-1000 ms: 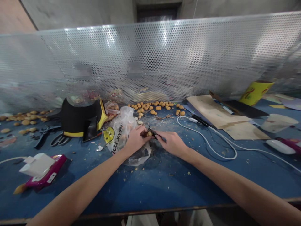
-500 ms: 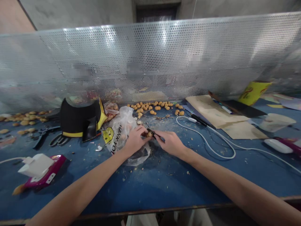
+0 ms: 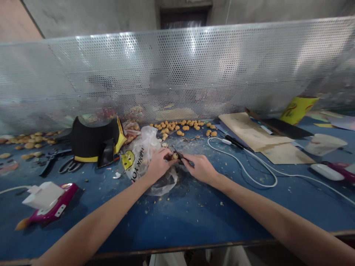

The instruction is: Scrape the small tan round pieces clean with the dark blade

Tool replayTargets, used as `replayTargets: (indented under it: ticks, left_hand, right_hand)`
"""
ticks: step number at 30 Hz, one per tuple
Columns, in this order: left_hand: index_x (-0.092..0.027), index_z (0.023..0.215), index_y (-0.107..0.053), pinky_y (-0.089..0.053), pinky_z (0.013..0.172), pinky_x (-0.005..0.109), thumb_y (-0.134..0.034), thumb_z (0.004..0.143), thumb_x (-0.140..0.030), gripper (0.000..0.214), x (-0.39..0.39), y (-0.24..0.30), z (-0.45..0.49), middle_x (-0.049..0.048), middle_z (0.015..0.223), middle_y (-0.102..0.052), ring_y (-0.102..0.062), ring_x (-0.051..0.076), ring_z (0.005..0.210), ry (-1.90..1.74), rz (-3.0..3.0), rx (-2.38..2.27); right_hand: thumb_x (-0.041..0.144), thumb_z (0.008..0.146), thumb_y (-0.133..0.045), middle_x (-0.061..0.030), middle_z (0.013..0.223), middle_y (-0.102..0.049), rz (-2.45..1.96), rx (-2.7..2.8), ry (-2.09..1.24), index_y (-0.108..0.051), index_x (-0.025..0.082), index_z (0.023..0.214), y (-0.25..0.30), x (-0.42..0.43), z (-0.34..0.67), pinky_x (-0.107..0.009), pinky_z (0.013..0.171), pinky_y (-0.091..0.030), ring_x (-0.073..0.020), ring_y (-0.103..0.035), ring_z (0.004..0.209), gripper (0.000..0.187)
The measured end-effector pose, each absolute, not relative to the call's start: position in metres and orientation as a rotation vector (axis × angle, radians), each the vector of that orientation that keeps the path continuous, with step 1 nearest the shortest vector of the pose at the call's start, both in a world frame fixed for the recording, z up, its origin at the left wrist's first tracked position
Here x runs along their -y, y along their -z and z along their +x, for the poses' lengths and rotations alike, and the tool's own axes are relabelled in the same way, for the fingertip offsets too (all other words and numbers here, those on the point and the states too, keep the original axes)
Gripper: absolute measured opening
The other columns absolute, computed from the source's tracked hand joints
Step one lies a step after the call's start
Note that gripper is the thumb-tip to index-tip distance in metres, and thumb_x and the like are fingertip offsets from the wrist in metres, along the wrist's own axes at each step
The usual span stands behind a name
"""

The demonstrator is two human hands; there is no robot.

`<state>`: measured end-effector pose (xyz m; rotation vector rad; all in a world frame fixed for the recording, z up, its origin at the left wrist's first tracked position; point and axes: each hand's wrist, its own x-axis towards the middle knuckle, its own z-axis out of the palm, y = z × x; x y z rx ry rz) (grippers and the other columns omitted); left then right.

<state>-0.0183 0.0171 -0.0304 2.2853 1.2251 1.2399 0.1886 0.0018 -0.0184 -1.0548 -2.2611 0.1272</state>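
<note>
Hands at a blue workbench (image 3: pixel 194 212), seen from the wearer's head. At far left, scissors (image 3: pixel 70 166) lie near a crumpled "THANK YOU" plastic bag (image 3: pixel 135 159). The left hand (image 3: pixel 158 165) and right hand (image 3: pixel 198 169) meet at the fingertips, together pinching a small tan nut (image 3: pixel 175 156) against a dark tool (image 3: pixel 180 155), whose form is mostly hidden. The nut appears light, hard and brittle, apt to slip or crumble; it is best taken at its sides between the fingertips. Loose nuts (image 3: pixel 183 127) lie beyond the hands; a white cable (image 3: pixel 244 170) loops to the right.
</note>
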Motion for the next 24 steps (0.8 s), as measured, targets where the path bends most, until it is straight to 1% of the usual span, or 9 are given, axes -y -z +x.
replayTargets:
  ticks: [4, 7, 10, 13, 17, 19, 20, 22, 24]
  left_hand:
    - [-0.019, 0.081, -0.061, -0.047, 0.074, 0.029, -0.074, 0.080, -0.033, 0.019, -0.017, 0.031, -0.018, 0.0012, 0.085, -0.061, -0.059, 0.017, 0.081, -1.190, 2.420, -1.187]
    - [-0.018, 0.082, -0.061, -0.046, 0.074, 0.029, -0.073, 0.081, -0.034, 0.020, -0.016, 0.033, -0.017, 0.0010, 0.085, -0.060, -0.059, 0.017, 0.081, -1.198, 2.412, -1.184]
    - [-0.019, 0.082, -0.060, -0.046, 0.073, 0.028, -0.073, 0.081, -0.038, 0.023, -0.016, 0.032, -0.016, 0.0011, 0.084, -0.060, -0.059, 0.017, 0.080, -1.200, 2.399, -1.208]
    - [-0.019, 0.081, -0.060, -0.046, 0.070, 0.028, -0.070, 0.082, -0.044, 0.027, -0.016, 0.031, -0.016, 0.0015, 0.083, -0.059, -0.058, 0.017, 0.078, -1.164, 2.409, -1.244]
    - [-0.019, 0.084, -0.060, -0.047, 0.071, 0.029, -0.068, 0.081, -0.051, 0.033, -0.015, 0.030, -0.015, 0.0021, 0.087, -0.062, -0.060, 0.018, 0.081, -1.110, 2.441, -1.343]
    - [-0.020, 0.089, -0.061, -0.047, 0.072, 0.029, -0.067, 0.083, -0.049, 0.030, -0.014, 0.030, -0.015, 0.0019, 0.092, -0.063, -0.061, 0.019, 0.084, -1.072, 2.485, -1.425]
    - [-0.021, 0.092, -0.062, -0.047, 0.073, 0.030, -0.067, 0.084, -0.047, 0.028, -0.014, 0.030, -0.014, 0.0018, 0.095, -0.064, -0.062, 0.019, 0.085, -1.039, 2.518, -1.466]
    - [-0.022, 0.095, -0.062, -0.047, 0.075, 0.031, -0.066, 0.086, -0.042, 0.022, -0.012, 0.031, -0.012, 0.0019, 0.099, -0.064, -0.062, 0.020, 0.088, -0.956, 2.599, -1.530]
    - [-0.022, 0.098, -0.061, -0.046, 0.079, 0.032, -0.065, 0.088, -0.038, 0.019, -0.011, 0.030, -0.010, 0.0027, 0.102, -0.064, -0.062, 0.021, 0.091, -0.896, 2.662, -1.564]
  right_hand:
    - [0.020, 0.094, -0.048, -0.0050, 0.106, -0.075, -1.008, 2.264, -0.159, -0.068, 0.021, 0.116, 0.019, -0.003, 0.189, -0.029, 0.076, -0.054, -0.0214, -0.072, 0.089, 0.029]
    - [0.020, 0.094, -0.048, -0.0052, 0.110, -0.074, -0.982, 2.266, -0.177, -0.066, 0.022, 0.119, 0.018, -0.004, 0.191, -0.030, 0.080, -0.054, -0.0214, -0.071, 0.093, 0.031]
    - [0.021, 0.094, -0.048, -0.0056, 0.106, -0.075, -0.974, 2.287, -0.180, -0.069, 0.022, 0.113, 0.015, -0.005, 0.195, -0.029, 0.079, -0.053, -0.0208, -0.071, 0.090, 0.029]
    - [0.023, 0.093, -0.049, -0.0055, 0.096, -0.076, -0.983, 2.301, -0.178, -0.071, 0.022, 0.106, 0.013, -0.008, 0.201, -0.027, 0.074, -0.051, -0.0200, -0.071, 0.082, 0.026]
    - [0.024, 0.092, -0.049, -0.0053, 0.090, -0.076, -1.039, 2.256, -0.209, -0.073, 0.021, 0.102, 0.013, -0.015, 0.207, -0.027, 0.070, -0.050, -0.0195, -0.069, 0.075, 0.026]
    - [0.025, 0.092, -0.049, -0.0043, 0.088, -0.076, -1.089, 2.222, -0.249, -0.071, 0.021, 0.108, 0.012, -0.019, 0.211, -0.028, 0.068, -0.050, -0.0183, -0.068, 0.068, 0.028]
    - [0.025, 0.091, -0.049, -0.0032, 0.085, -0.076, -1.114, 2.213, -0.280, -0.068, 0.021, 0.116, 0.010, -0.020, 0.214, -0.028, 0.067, -0.050, -0.0170, -0.065, 0.061, 0.032]
    - [0.026, 0.091, -0.049, 0.0005, 0.078, -0.075, -1.140, 2.213, -0.317, -0.053, 0.023, 0.138, 0.007, -0.022, 0.221, -0.028, 0.062, -0.049, -0.0133, -0.055, 0.045, 0.047]
    - [0.028, 0.092, -0.049, 0.0029, 0.073, -0.074, -1.158, 2.223, -0.347, -0.038, 0.024, 0.148, 0.004, -0.024, 0.230, -0.027, 0.057, -0.047, -0.0114, -0.046, 0.039, 0.057]
